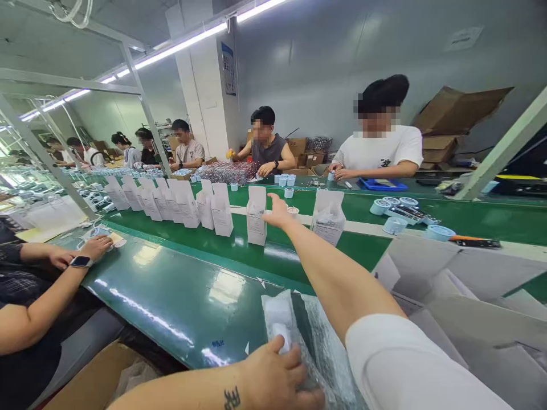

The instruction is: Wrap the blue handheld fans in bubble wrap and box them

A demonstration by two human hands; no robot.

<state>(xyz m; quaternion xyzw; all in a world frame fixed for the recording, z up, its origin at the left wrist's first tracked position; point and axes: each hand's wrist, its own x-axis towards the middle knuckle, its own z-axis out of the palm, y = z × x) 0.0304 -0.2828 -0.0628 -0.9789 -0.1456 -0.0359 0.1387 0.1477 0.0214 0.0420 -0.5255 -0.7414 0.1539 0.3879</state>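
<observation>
My right hand (281,212) is stretched out over the green conveyor belt (205,242), its fingers apart. It is just right of an upright white box (256,225) with a raised flap; the thumb is close to the box's edge, and I cannot tell if it touches. Near me, my left hand (277,376) has its fingers curled over a clear bubble-wrap bag (277,310) with a pale, white-blue item inside, lying on the green worktable (171,285). More bubble wrap (327,336) lies beside it, partly under my right arm.
A row of white boxes (183,205) stands along the belt to the left. Another box (328,219) stands right of my hand. Pale blue cups (395,225) and open white cartons (478,307) are at the right. A co-worker's hands (96,247) work at the left; others sit opposite.
</observation>
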